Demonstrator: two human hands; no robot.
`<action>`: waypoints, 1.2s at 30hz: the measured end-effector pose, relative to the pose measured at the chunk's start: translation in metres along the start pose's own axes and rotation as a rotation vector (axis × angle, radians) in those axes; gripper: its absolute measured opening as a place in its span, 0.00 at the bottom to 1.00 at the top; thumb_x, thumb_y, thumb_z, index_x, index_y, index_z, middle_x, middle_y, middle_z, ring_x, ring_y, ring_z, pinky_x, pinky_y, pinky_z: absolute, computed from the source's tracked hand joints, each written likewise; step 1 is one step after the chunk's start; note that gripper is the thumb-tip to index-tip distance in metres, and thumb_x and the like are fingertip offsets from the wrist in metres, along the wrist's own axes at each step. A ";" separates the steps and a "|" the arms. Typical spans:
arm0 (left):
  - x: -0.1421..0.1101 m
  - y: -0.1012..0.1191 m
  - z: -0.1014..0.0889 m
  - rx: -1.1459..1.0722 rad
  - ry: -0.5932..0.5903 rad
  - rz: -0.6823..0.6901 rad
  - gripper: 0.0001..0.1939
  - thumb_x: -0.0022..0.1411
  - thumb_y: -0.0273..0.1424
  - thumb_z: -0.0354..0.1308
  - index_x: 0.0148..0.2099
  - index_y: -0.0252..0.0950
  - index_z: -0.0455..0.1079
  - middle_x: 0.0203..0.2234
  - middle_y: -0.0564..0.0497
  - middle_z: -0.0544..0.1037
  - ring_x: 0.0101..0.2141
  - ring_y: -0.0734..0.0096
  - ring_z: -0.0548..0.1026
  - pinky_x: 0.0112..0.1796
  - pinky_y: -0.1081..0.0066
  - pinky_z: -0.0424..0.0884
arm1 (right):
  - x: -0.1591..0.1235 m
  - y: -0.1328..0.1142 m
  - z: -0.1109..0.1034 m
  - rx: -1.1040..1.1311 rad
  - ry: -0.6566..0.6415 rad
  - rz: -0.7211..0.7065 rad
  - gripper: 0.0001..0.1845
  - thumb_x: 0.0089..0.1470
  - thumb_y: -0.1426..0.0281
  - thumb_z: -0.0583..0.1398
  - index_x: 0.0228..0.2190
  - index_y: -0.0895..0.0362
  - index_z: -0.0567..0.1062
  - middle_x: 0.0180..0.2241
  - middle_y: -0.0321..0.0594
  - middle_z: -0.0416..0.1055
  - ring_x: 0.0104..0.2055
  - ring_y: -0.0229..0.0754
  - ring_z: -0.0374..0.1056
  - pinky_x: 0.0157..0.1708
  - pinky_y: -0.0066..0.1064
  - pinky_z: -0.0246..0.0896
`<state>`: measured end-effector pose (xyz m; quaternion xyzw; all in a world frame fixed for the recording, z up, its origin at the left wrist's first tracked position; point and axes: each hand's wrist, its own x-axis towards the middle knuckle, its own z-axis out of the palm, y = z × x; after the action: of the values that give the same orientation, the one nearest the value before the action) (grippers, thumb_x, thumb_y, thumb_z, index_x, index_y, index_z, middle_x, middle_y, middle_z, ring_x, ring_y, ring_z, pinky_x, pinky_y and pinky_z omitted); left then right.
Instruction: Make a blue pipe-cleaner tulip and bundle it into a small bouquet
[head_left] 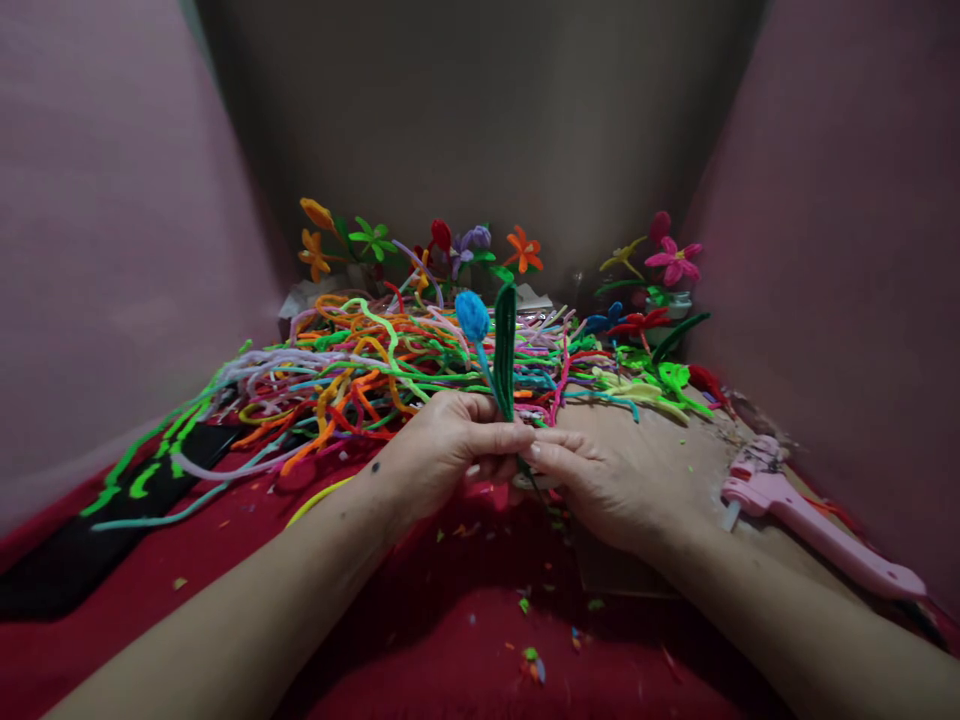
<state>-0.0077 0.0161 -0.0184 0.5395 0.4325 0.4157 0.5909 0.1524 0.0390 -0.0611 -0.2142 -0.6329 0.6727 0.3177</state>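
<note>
A blue pipe-cleaner flower bud [472,316] on a thin blue stem stands upright beside a long, looped dark green pipe-cleaner leaf [505,350]. My left hand [457,440] is closed around the lower stem and leaf base, thumb pressed over them. Fingertips touching the left thumb, my right hand [607,480] pinches the stem's lower part just beneath. The exact join between stem and leaf is hidden by my fingers.
Behind my hands spreads a heap of loose coloured pipe cleaners [360,370]. Finished flowers [525,250] stand along the back. A pink glue gun [817,525] lies on cardboard [675,470] at right. Fuzzy scraps [532,660] dot the red cloth [420,640].
</note>
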 end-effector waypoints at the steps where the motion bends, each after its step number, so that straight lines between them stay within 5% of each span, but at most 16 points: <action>1: 0.000 0.000 -0.001 -0.009 -0.025 -0.008 0.13 0.51 0.32 0.62 0.21 0.29 0.67 0.11 0.54 0.68 0.14 0.82 0.63 0.17 0.78 0.52 | 0.000 0.000 0.001 0.027 -0.018 -0.007 0.15 0.53 0.61 0.55 0.27 0.58 0.76 0.23 0.36 0.69 0.26 0.36 0.62 0.31 0.30 0.58; 10: -0.001 -0.003 -0.006 -0.233 -0.284 -0.097 0.10 0.53 0.31 0.59 0.24 0.30 0.67 0.11 0.55 0.66 0.12 0.83 0.59 0.15 0.79 0.55 | -0.005 -0.010 0.002 0.201 -0.238 0.045 0.15 0.51 0.64 0.58 0.31 0.61 0.79 0.25 0.41 0.74 0.28 0.38 0.69 0.33 0.31 0.63; 14: 0.000 -0.001 -0.001 -0.237 -0.205 -0.063 0.09 0.53 0.33 0.60 0.28 0.32 0.68 0.13 0.55 0.68 0.13 0.78 0.65 0.18 0.75 0.64 | -0.004 -0.007 0.001 0.114 -0.118 0.017 0.14 0.51 0.64 0.58 0.28 0.61 0.79 0.24 0.40 0.73 0.30 0.38 0.66 0.35 0.31 0.60; 22: 0.000 -0.003 0.003 -0.043 0.004 -0.014 0.11 0.49 0.31 0.63 0.23 0.30 0.67 0.14 0.56 0.68 0.16 0.84 0.63 0.18 0.80 0.54 | -0.003 -0.012 0.004 -0.083 0.107 0.015 0.12 0.49 0.68 0.58 0.19 0.60 0.73 0.17 0.31 0.60 0.22 0.32 0.53 0.25 0.26 0.50; 30: -0.003 0.002 0.000 -0.088 -0.124 -0.038 0.12 0.54 0.33 0.59 0.23 0.30 0.68 0.11 0.55 0.67 0.13 0.82 0.60 0.18 0.77 0.52 | -0.005 -0.007 0.003 0.063 -0.073 0.006 0.15 0.53 0.62 0.57 0.30 0.59 0.79 0.25 0.39 0.72 0.29 0.37 0.65 0.35 0.32 0.60; 36: -0.003 0.003 0.002 -0.112 -0.142 0.032 0.12 0.54 0.34 0.59 0.26 0.31 0.67 0.15 0.54 0.68 0.16 0.81 0.63 0.18 0.77 0.52 | -0.004 -0.013 0.006 0.057 -0.033 -0.080 0.15 0.53 0.63 0.57 0.27 0.58 0.79 0.29 0.40 0.74 0.33 0.39 0.66 0.39 0.32 0.59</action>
<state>-0.0068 0.0131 -0.0154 0.5408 0.3567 0.4093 0.6425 0.1533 0.0314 -0.0482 -0.1682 -0.6266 0.6808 0.3399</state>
